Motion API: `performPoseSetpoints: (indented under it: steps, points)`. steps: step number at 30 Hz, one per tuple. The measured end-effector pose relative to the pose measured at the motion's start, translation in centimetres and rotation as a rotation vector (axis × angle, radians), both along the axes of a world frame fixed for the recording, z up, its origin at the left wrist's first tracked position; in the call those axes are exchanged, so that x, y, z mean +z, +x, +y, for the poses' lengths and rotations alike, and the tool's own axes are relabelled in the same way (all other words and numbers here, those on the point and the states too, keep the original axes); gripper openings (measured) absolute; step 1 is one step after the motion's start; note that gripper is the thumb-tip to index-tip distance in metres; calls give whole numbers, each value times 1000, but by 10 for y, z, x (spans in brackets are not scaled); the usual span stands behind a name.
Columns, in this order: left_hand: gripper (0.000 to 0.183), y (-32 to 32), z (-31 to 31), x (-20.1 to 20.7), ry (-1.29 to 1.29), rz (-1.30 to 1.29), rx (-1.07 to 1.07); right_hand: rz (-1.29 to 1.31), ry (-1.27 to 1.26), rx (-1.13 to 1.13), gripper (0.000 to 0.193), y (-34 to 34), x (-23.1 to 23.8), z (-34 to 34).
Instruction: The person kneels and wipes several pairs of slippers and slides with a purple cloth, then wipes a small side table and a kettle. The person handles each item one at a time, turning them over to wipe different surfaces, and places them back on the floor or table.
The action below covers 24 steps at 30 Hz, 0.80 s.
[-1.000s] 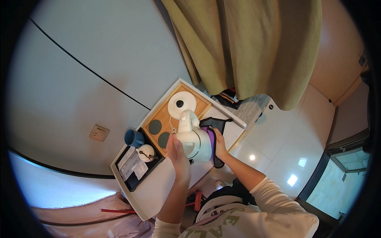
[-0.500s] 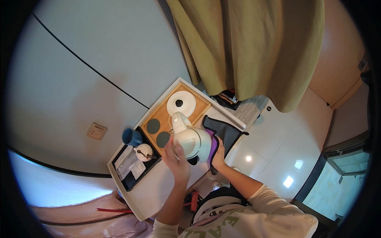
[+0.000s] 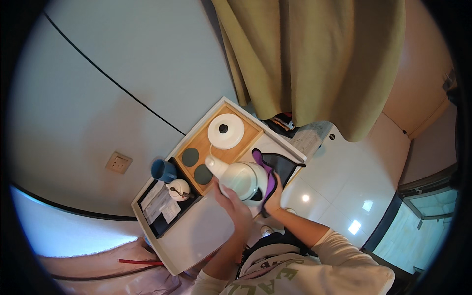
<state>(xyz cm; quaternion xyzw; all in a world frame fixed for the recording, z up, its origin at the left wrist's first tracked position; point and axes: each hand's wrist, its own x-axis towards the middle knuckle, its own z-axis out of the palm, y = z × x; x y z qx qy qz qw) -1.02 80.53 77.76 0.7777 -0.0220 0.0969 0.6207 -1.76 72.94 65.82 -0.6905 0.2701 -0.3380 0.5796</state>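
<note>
A pale electric kettle (image 3: 239,180) is tilted between my two hands above the front of the white tabletop, its handle end toward the wooden tray. My left hand (image 3: 236,209) holds the kettle at its near left side, thumb along the body. On the right, my right hand (image 3: 276,197) grips a grey-and-purple cloth (image 3: 283,165) with a dark border, pressing its purple side against the kettle's wall. The far part of the cloth drapes over the table. Part of my right fingers is hidden behind the cloth.
On the wooden tray (image 3: 201,143) sit a round white kettle base (image 3: 225,131) and two dark round pads (image 3: 190,157). A blue mug (image 3: 163,170), a small white pot (image 3: 178,189) and a black box (image 3: 160,227) with packets stand left. A curtain (image 3: 314,69) hangs behind.
The kettle has turned and tipped, its handle swinging left and nearer. My left hand has shifted right against its side. My right hand keeps the cloth on the kettle.
</note>
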Motion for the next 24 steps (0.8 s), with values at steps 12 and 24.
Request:
performPoseSetpoints:
  steps: [12,24]
  points:
    - [42,104,75,32,726,-286,-447,-195,301,295,29,0,-35,-36]
    - [44,14,95,32,467,199,-453,-65,634,392,30,-11,-6,-42]
